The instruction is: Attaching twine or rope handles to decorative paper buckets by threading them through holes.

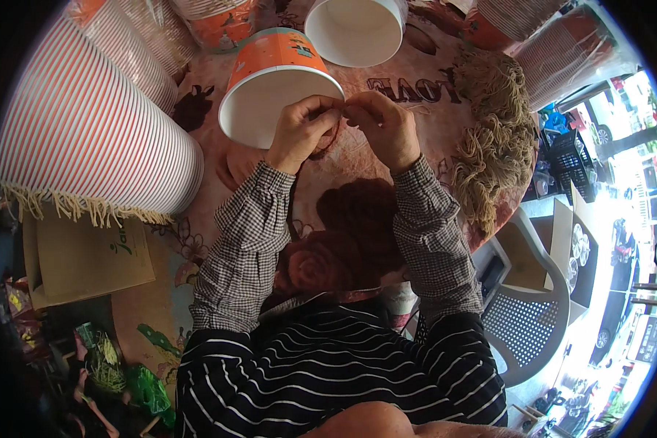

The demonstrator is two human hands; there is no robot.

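My left hand (299,133) and my right hand (387,130) meet in front of me, fingertips pinched close together. A thin brown cord (331,146) seems to loop below the left fingers. Most of what the right fingertips pinch is hidden. Just behind my left hand, an orange paper bucket (270,60) lies on its side, its white mouth turned toward me. A second bucket (354,33), white inside, lies farther back. To the right of my hands spreads a heap of tan cords (493,131).
A tall stack of nested buckets (109,124) leans at the left. More plastic-wrapped stacks (562,55) stand at the back. The patterned tablecloth (431,124) covers the table. A cardboard box (91,255) sits lower left; a grey plastic chair (525,321) stands at right.
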